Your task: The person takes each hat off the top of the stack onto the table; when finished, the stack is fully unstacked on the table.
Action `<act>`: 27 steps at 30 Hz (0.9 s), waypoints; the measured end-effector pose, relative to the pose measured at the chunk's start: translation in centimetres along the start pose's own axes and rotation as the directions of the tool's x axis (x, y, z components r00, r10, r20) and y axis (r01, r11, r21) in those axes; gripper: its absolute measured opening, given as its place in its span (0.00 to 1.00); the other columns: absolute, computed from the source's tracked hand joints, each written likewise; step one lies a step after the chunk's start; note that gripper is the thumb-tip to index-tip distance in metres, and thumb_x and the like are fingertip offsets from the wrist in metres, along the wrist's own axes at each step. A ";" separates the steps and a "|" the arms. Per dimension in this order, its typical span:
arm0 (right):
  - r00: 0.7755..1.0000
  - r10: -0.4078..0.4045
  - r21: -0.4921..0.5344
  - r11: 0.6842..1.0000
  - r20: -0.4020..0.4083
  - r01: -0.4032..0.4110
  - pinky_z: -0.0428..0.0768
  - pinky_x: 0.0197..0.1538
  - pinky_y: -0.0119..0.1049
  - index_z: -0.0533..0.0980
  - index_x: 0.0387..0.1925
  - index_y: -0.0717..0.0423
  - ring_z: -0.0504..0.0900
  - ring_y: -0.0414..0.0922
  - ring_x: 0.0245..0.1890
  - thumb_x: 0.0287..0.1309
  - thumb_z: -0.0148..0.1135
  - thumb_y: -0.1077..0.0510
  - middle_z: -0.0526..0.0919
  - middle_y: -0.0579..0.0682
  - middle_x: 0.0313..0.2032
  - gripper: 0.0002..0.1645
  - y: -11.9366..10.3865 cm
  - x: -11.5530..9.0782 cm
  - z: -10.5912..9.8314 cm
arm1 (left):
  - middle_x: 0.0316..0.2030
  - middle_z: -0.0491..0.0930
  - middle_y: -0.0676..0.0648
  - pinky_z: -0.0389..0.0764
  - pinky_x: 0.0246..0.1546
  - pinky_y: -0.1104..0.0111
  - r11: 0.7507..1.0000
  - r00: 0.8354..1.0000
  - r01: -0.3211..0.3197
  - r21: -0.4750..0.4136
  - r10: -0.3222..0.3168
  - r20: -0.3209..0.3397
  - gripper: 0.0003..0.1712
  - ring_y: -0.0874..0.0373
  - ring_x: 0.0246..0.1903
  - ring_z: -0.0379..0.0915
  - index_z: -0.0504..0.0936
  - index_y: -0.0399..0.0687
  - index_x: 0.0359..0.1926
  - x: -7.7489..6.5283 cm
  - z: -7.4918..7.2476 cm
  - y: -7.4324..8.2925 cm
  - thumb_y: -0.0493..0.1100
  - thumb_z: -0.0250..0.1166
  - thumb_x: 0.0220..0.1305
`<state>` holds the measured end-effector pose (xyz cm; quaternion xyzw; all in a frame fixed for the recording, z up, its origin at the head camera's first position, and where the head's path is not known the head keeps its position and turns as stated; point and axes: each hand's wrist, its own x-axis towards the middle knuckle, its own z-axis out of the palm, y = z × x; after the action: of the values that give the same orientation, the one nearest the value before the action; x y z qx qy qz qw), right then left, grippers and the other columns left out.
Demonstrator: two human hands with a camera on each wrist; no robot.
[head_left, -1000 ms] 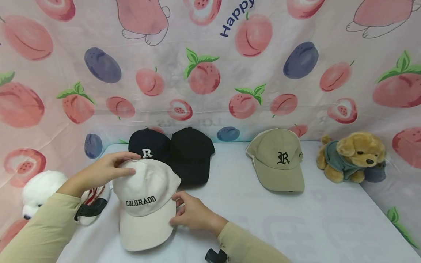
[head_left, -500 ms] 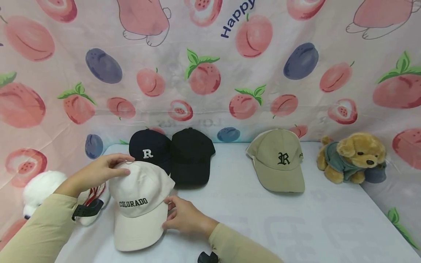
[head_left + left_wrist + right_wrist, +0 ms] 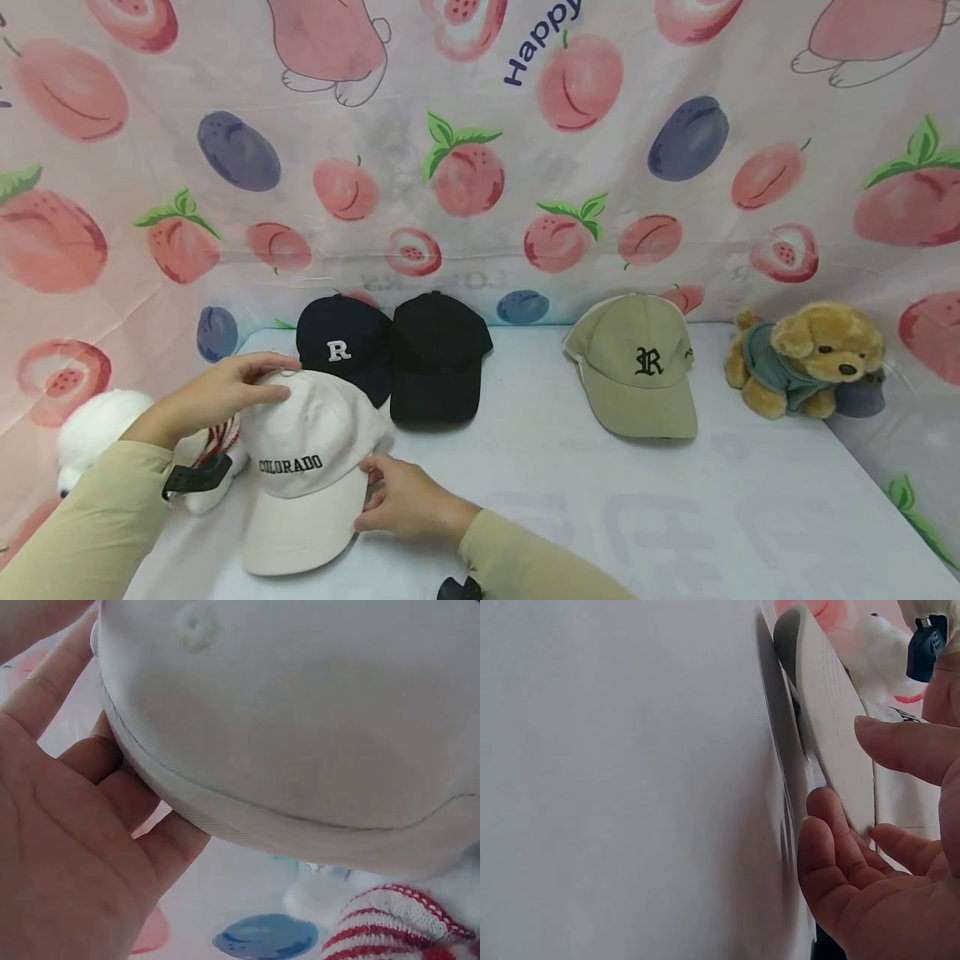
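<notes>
A cream baseball cap lettered COLORADO faces me at the front left, its brim pointing down toward the near side. My left hand holds the crown at its upper left, thumb on the outside. In the left wrist view, that hand's fingers curl behind the crown's lower edge. My right hand pinches the right side where brim meets crown. The right wrist view shows its thumb over the brim, with other fingers under it, close to the white tabletop.
A navy cap with a white R and a black cap stand side by side behind. A khaki cap sits farther right, near a brown plush dog. Beside my left forearm is a white plush dog in red stripes.
Both hands have shifted the cream cap to the left, uncovering more of the navy cap's lower part. The other caps and plush dogs have stayed in place.
</notes>
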<state>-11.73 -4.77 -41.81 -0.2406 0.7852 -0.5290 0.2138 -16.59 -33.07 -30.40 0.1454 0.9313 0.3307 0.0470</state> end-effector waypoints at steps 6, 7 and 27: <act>1.000 0.005 -0.036 0.999 0.009 -0.004 0.75 0.38 0.25 0.73 0.60 0.58 0.80 0.30 0.33 0.46 0.78 0.65 0.78 0.38 0.41 0.38 0.0 0.5 0.6 | 0.60 0.75 0.38 0.70 0.47 0.80 0.999 1.000 0.003 -0.034 -0.003 0.006 0.26 0.75 0.54 0.64 0.78 0.38 0.62 0.1 0.0 -0.7 0.44 0.68 0.67; 1.000 0.004 -0.040 0.999 0.011 -0.004 0.76 0.38 0.25 0.73 0.61 0.58 0.80 0.30 0.33 0.46 0.78 0.65 0.79 0.38 0.42 0.38 0.1 0.6 0.7 | 0.60 0.75 0.38 0.70 0.47 0.80 0.999 1.000 0.008 -0.032 -0.007 0.005 0.26 0.75 0.54 0.64 0.78 0.38 0.62 0.1 0.0 -0.7 0.44 0.68 0.67; 0.995 0.074 -0.154 0.986 0.070 -0.063 0.74 0.43 0.25 0.73 0.61 0.55 0.78 0.28 0.33 0.46 0.79 0.59 0.82 0.37 0.42 0.39 -0.4 0.9 1.2 | 0.60 0.76 0.37 0.70 0.48 0.78 0.999 0.999 0.029 0.041 -0.029 0.020 0.26 0.48 0.59 0.67 0.79 0.41 0.60 0.2 0.0 -0.4 0.48 0.70 0.65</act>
<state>-11.68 -6.31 -41.93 -0.2487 0.8224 -0.4506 0.2424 -16.92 -33.29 -30.71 0.1361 0.9394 0.3093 0.0582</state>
